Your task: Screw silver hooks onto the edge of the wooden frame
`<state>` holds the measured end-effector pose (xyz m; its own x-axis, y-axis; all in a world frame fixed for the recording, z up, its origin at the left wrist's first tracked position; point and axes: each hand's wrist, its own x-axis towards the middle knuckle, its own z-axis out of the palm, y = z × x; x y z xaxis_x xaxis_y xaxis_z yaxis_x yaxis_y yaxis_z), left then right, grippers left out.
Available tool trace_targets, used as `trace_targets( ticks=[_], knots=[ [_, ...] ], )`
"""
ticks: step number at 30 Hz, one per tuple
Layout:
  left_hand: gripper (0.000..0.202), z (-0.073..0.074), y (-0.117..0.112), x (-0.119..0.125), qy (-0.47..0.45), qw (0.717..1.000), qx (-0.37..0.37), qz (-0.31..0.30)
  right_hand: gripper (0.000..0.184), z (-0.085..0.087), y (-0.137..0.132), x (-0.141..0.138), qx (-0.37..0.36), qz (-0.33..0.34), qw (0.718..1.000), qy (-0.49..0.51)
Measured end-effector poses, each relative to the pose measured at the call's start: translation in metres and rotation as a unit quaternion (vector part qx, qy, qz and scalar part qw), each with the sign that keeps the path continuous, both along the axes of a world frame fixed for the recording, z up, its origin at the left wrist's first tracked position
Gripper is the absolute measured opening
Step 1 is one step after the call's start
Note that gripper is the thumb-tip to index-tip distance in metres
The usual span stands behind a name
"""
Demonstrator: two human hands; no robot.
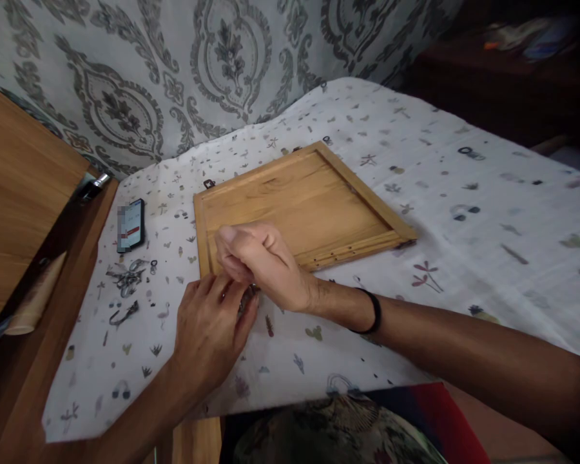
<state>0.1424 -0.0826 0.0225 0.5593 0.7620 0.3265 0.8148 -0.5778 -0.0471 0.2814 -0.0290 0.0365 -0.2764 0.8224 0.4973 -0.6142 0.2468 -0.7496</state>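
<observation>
A shallow wooden tray-like frame (319,212) lies on a patterned white cloth (464,219). Both my hands meet at its near left corner. My right hand (263,264) is curled closed, fingers pinched down at the frame's edge. My left hand (207,332) sits just below it, fingers bent and pressed against a small dark metal piece (249,298) that is mostly hidden between the two hands. A black band circles my right wrist.
A phone (131,224) lies on the cloth at the left, with several small metal hooks (128,278) near it. A wooden board (19,187) stands at far left. Patterned fabric hangs behind. Small metal rings (470,153) lie at the right.
</observation>
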Motion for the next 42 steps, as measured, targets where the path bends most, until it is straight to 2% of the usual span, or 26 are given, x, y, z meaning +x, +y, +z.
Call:
trace_targets(
  ticks=[7,12,15,22,32,42],
  knots=[
    [0.017,-0.0014,0.0019,-0.004,-0.018,1.0,0.01,-0.013,0.058,0.0002,-0.0006,0.0006,-0.003,0.006,1.0,0.007],
    [0.017,-0.0026,0.0024,-0.0064,-0.042,0.996,0.026,-0.072,0.057,-0.0014,-0.0004,0.0007,0.004,0.008,1.0,0.005],
    [0.02,-0.0044,0.0026,-0.0061,-0.024,0.994,0.052,-0.093,0.057,-0.003,0.0002,0.0001,0.004,0.007,1.0,0.005],
    [0.02,-0.0057,0.0022,-0.005,0.002,0.992,0.08,-0.098,0.058,-0.0004,0.0005,-0.0004,0.002,0.007,1.0,0.01],
    [0.019,-0.0064,0.0029,-0.0006,-0.049,0.995,0.042,-0.078,0.057,-0.0028,0.0006,0.0002,0.005,0.007,1.0,0.007],
    [0.019,-0.0074,0.0047,-0.0011,-0.101,0.993,-0.022,-0.052,0.059,0.0014,-0.003,0.0016,-0.027,0.006,0.999,-0.018]
  ],
)
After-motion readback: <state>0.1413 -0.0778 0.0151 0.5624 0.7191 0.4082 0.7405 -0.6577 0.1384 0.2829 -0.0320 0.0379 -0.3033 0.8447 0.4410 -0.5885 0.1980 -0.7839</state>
